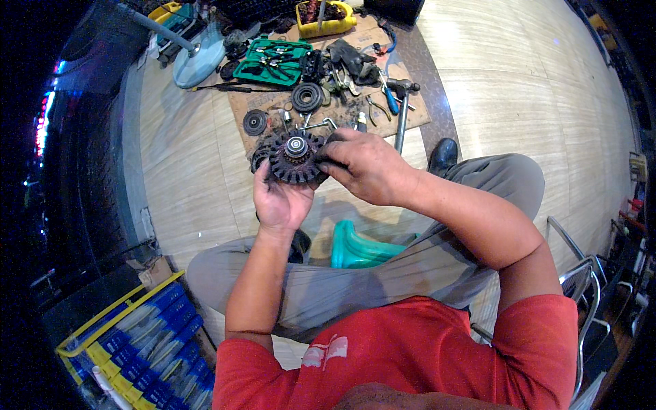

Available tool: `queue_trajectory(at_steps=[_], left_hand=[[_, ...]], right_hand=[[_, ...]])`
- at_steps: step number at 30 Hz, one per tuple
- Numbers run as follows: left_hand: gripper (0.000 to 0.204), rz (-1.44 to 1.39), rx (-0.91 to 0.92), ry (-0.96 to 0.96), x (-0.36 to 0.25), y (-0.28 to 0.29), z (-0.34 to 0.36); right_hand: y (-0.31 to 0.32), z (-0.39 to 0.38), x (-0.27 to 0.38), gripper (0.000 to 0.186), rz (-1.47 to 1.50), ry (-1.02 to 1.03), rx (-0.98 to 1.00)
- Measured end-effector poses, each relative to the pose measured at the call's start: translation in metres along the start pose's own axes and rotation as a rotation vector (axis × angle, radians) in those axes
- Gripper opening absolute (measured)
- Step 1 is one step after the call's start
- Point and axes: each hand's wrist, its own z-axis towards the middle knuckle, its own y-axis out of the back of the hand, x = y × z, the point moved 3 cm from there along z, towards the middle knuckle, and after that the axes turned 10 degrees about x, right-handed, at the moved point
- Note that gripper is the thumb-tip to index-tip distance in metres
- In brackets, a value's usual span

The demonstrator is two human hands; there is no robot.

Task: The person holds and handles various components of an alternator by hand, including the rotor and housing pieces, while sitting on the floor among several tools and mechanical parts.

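A black, greasy round machine part (279, 165) with a toothed rim and a silver bearing-like hub at its centre is held up above my lap. My left hand (283, 202) supports it from below, palm up, with the fingers mostly hidden behind it. At its right edge, my right hand (365, 164) is closed with blackened fingertips against the teeth; whether a small piece is pinched there is hidden. Just beyond lie a black ring-shaped part (307, 98), a smaller dark disc (255, 122) and a bent metal hex key (316, 126).
On a stained cardboard sheet (239, 102) lie a green tool case (268, 66), pliers (378, 109), a blue-handled screwdriver (390, 100) and a hammer (402, 123). A yellow container (326, 24) stands behind. A green plastic stool (362, 251) is between my legs; a yellow-edged rack (137, 335) stands lower left.
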Motion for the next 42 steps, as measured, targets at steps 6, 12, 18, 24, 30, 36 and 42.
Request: queue_trajectory(at_steps=[6, 12, 18, 24, 30, 36, 42], left_hand=[[0.054, -0.049, -0.008, 0.008, -0.003, 0.002, 0.000], [0.056, -0.002, -0.013, -0.007, -0.006, 0.008, -0.002], [0.055, -0.002, 0.012, 0.017, -0.004, 0.010, -0.001], [0.056, 0.014, -0.009, -0.013, -0.003, 0.009, 0.000], [0.053, 0.061, 0.015, -0.039, -0.003, 0.005, 0.000], [0.050, 0.077, 0.042, -0.076, -0.003, 0.006, 0.001], [0.045, 0.132, 0.033, -0.122, -0.005, 0.006, 0.000]], right_hand=[[-0.001, -0.002, 0.004, 0.014, 0.062, 0.031, -0.030], [-0.001, -0.003, 0.007, 0.014, 0.073, 0.085, -0.074], [0.001, -0.004, 0.007, 0.013, 0.129, 0.120, -0.084], [-0.003, -0.004, 0.006, 0.014, 0.166, 0.073, -0.029], [-0.010, -0.005, 0.004, 0.016, 0.243, 0.048, -0.055], [-0.010, -0.005, 0.006, 0.015, 0.228, -0.009, -0.045], [-0.014, -0.008, 0.008, 0.021, 0.262, -0.076, -0.049]])
